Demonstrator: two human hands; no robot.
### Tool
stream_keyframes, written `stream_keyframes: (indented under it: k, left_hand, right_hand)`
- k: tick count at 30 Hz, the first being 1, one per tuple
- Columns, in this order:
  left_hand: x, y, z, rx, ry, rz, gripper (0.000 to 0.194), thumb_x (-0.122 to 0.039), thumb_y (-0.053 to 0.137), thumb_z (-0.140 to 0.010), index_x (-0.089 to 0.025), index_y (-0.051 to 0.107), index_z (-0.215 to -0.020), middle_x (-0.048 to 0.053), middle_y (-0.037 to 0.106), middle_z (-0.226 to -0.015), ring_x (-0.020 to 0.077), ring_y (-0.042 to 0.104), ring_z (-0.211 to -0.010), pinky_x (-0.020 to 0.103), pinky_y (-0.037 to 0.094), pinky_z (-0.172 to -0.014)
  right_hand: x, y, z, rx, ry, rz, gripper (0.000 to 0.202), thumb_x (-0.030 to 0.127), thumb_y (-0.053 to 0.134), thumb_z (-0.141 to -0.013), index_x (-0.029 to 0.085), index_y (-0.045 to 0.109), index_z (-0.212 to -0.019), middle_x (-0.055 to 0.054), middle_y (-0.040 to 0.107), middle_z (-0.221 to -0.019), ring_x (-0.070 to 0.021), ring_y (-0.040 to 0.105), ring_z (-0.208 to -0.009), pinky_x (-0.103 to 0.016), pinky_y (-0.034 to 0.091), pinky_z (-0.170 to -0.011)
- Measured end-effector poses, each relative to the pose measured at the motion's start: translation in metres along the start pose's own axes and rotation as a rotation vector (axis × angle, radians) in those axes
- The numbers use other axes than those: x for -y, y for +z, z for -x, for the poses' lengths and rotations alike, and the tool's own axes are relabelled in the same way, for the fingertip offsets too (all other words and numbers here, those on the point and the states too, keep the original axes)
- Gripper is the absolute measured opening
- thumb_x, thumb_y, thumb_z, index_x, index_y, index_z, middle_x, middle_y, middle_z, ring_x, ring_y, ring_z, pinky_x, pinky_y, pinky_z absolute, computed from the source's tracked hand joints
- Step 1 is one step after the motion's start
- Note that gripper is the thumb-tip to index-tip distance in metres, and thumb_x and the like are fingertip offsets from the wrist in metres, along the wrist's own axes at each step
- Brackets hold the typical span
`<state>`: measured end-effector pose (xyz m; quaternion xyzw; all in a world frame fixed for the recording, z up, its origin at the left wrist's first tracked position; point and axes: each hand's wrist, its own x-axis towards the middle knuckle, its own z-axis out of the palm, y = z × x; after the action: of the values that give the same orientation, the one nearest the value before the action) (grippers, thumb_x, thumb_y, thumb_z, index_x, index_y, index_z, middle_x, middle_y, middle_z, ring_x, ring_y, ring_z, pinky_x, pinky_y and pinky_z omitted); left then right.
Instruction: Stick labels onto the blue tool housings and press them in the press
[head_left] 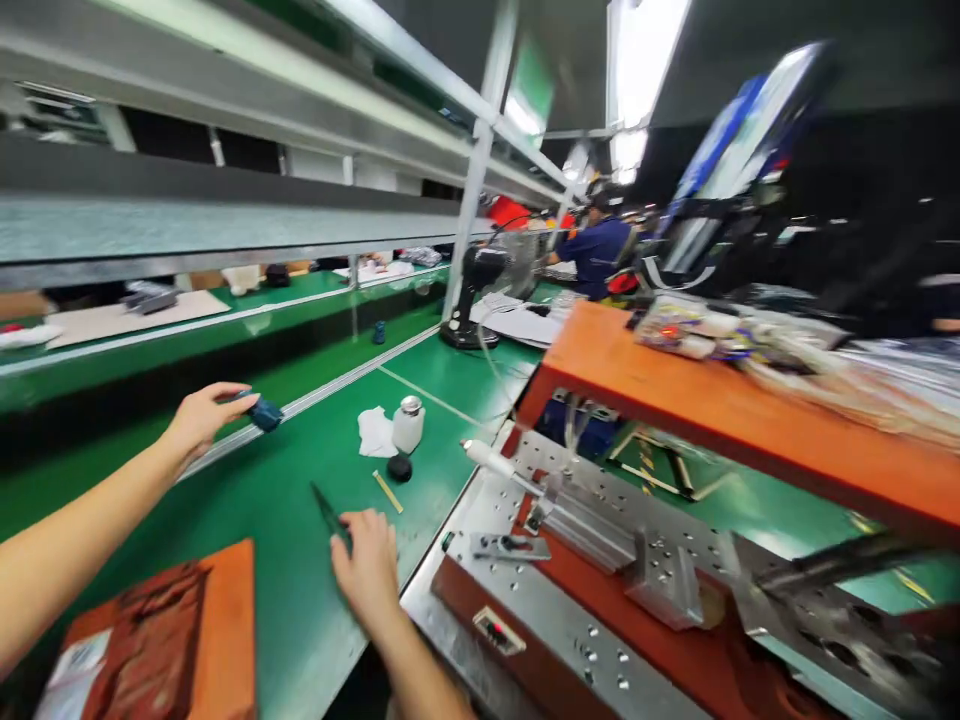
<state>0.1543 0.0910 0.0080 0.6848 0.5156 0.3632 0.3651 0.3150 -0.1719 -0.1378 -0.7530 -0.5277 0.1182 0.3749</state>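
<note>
My left hand point(201, 425) is raised over the bench's left side, fingers pinched on a small dark blue block-like part point(265, 413). What the part is exactly cannot be made out. Low over the green bench top point(289, 560), my right hand point(369, 565) grips dark, pointed tweezers point(328, 508), tips aimed away to the upper left. Beyond the right hand lie a short beige strip point(388, 492) and a round black piece point(399, 467). A white pump bottle point(409, 425) with a metal top stands beside a crumpled white tissue point(376, 432).
An orange block with a brown moulded recess point(154, 640) lies front left. On the right stands a metal fixture point(592, 530) beneath an orange shelf point(720, 380). A black stand-like device point(476, 300) is farther back. Another person point(596, 250) in dark blue is in the distance.
</note>
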Motion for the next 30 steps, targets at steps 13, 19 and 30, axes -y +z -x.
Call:
stream_keyframes:
  k: [13, 19, 30]
  left_hand:
    - [0.015, -0.105, 0.177, 0.4, -0.268, 0.486, 0.058, -0.045, 0.096, -0.059, -0.015, 0.077, -0.106, 0.013, 0.077, -0.103, 0.0229, 0.073, -0.092, 0.035, 0.056, -0.084]
    - [0.034, -0.107, 0.205, 0.361, -0.306, 0.539, 0.068, -0.045, 0.097, -0.055, -0.015, 0.07, -0.11, 0.012, 0.077, -0.102, 0.0266, 0.073, -0.092, 0.045, 0.056, -0.09]
    - [0.067, -0.177, 0.322, 0.34, -0.236, 0.1, 0.032, -0.054, 0.074, -0.083, -0.027, 0.076, -0.101, 0.005, 0.076, -0.102, 0.0277, 0.07, -0.099, 0.034, 0.056, -0.089]
  right_hand:
    - [0.06, -0.014, -0.001, 0.048, -0.441, -0.258, 0.041, 0.042, 0.059, -0.093, 0.023, 0.061, -0.129, -0.013, 0.064, -0.126, -0.0282, 0.055, -0.123, -0.049, 0.046, -0.107]
    - [0.152, 0.001, -0.003, 0.509, -0.884, -0.298, 0.096, 0.04, 0.075, -0.081, 0.025, 0.022, -0.16, -0.013, 0.037, -0.159, -0.0295, 0.034, -0.148, -0.051, 0.034, -0.122]
    - [0.139, 0.044, -0.012, 0.674, -0.665, -0.157, 0.086, 0.039, 0.084, -0.069, 0.022, 0.047, -0.144, -0.013, 0.046, -0.136, -0.0299, 0.044, -0.133, -0.052, 0.04, -0.114]
